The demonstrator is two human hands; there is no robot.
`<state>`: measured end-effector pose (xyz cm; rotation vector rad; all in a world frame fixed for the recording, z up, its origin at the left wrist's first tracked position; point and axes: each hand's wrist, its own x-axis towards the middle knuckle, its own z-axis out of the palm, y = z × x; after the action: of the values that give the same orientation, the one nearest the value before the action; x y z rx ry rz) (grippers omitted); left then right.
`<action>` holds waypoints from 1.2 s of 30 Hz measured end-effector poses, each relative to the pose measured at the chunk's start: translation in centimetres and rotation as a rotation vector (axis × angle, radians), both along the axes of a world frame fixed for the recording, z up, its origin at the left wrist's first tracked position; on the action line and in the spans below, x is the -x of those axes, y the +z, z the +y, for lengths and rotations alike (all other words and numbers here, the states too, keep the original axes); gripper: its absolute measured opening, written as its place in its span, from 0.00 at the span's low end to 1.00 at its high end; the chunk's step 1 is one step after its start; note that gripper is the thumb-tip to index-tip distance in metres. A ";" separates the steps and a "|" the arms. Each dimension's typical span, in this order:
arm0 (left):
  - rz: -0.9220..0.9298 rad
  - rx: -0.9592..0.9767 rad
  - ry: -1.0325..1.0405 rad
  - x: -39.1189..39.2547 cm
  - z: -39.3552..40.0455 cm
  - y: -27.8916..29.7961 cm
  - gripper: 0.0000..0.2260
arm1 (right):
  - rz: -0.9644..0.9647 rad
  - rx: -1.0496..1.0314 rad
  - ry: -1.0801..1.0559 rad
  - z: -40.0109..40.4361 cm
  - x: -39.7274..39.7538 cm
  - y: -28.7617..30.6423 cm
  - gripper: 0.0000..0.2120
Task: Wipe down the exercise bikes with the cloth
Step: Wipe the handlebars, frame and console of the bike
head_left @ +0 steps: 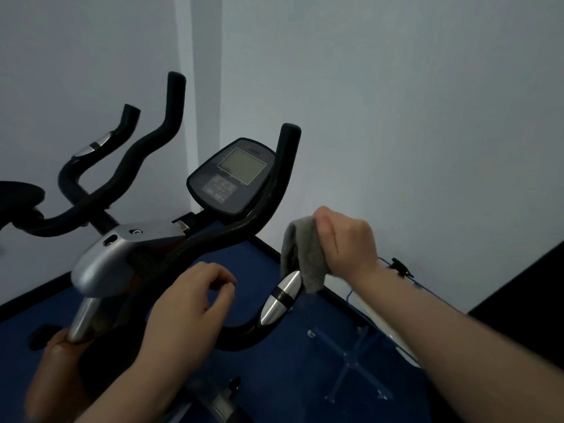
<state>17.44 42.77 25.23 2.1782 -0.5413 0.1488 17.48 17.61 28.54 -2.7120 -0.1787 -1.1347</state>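
Note:
A black exercise bike fills the middle, with a console between curved black handlebars and a silver stem cover. My right hand is closed around a grey cloth, which is wrapped over the near right handlebar end just above its silver sensor grip. My left hand hovers over the handlebar's lower curve, fingers loosely curled and holding nothing.
A second bike's handlebars stand at the left. White walls close in behind and to the right. Blue floor lies below, with a blue cross-shaped stand and a thin cord at the right.

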 end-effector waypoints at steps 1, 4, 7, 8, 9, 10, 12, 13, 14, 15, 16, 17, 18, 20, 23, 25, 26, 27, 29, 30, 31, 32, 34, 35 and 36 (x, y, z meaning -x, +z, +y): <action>-0.004 0.003 0.003 -0.1 0.0 0.0 0.05 | -0.032 -0.228 -0.153 1.4 0.4 -1.2 0.25; -0.012 0.002 0.007 -0.1 -0.1 -0.2 0.05 | -0.118 -0.775 -0.441 4.9 1.3 -3.4 0.32; -0.016 -0.013 -0.005 -0.3 -0.1 -0.2 0.05 | -0.030 -0.887 -0.368 5.5 0.5 -2.7 0.24; -0.024 -0.023 -0.012 -0.3 -0.2 -0.2 0.05 | 0.003 -1.005 -0.302 5.5 0.2 -2.0 0.21; -0.030 -0.028 -0.011 -0.2 -0.2 -0.2 0.04 | 0.000 -1.120 -0.244 5.6 -0.1 -1.6 0.19; -0.032 -0.030 -0.005 -0.2 -0.2 -0.2 0.04 | -0.035 -1.181 -0.218 6.0 -0.3 -1.5 0.17; -0.032 -0.042 0.002 -0.2 -0.2 -0.3 0.05 | -0.113 -1.181 -0.244 7.3 -0.2 -2.0 0.16; -0.032 -0.047 0.005 -0.1 -0.2 -0.2 0.05 | -0.143 -1.173 -0.268 7.9 0.0 -2.5 0.18; -0.032 -0.052 0.006 -0.1 -0.2 -0.2 0.05 | -0.161 -1.168 -0.294 8.3 0.1 -2.8 0.18; -0.031 -0.056 0.004 -0.1 -0.2 -0.3 0.05 | -0.164 -1.156 -0.315 8.4 0.1 -3.0 0.18; -0.032 -0.063 -0.002 -0.1 -0.2 -0.2 0.05 | -0.156 -1.143 -0.326 8.3 0.0 -2.9 0.18; -0.035 -0.070 -0.010 -0.1 -0.2 -0.2 0.05 | -0.138 -1.120 -0.326 8.1 -0.1 -2.7 0.17; -0.040 -0.075 -0.015 -0.1 -0.2 -0.2 0.05 | -0.116 -1.084 -0.313 7.8 -0.2 -2.4 0.15; -0.049 -0.076 -0.025 -0.2 -0.2 -0.2 0.06 | -0.103 -0.957 -0.276 6.9 -0.3 -2.0 0.13; -0.055 -0.076 -0.029 -0.3 -0.4 -0.2 0.06 | -0.078 -0.653 -0.240 4.7 0.0 -1.3 0.16; -0.059 -0.075 -0.027 -0.4 -0.4 -0.3 0.05 | 0.024 -0.419 -0.254 3.1 0.1 -0.2 0.17; -0.059 -0.077 -0.029 -0.4 -0.4 -0.3 0.05 | 0.089 -0.291 -0.270 2.7 0.1 0.5 0.18; -0.060 -0.079 -0.034 -0.4 -0.4 -0.3 0.05 | 0.134 -0.174 -0.268 2.4 -0.1 1.1 0.18; -0.054 -0.063 -0.033 -0.4 -0.4 -0.4 0.05 | 0.129 0.046 -0.192 3.1 -0.5 1.8 0.16; -0.049 -0.037 -0.023 -0.4 -0.3 -0.4 0.05 | 0.075 0.136 -0.159 3.7 -0.5 1.7 0.16; -0.039 0.008 -0.010 -0.3 -0.2 -0.5 0.05 | 0.014 0.198 -0.137 4.3 -0.2 1.3 0.16; -0.027 0.067 0.002 -0.2 0.0 -0.6 0.05 | -0.041 0.236 -0.131 4.6 0.3 0.6 0.16; -0.046 0.198 0.032 0.0 0.4 -0.6 0.07 | -0.081 0.206 -0.040 5.2 2.2 -1.9 0.13; -0.080 0.244 0.048 0.1 0.5 -0.5 0.09 | -0.057 0.138 0.041 6.0 3.4 -3.2 0.11; -0.112 0.279 0.068 0.2 0.7 -0.5 0.09 | -0.006 0.091 0.114 7.3 4.6 -4.5 0.10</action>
<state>17.22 43.44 24.70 1.9242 -0.4784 0.3631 12.91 24.91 24.06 -2.7371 -0.3902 -1.1285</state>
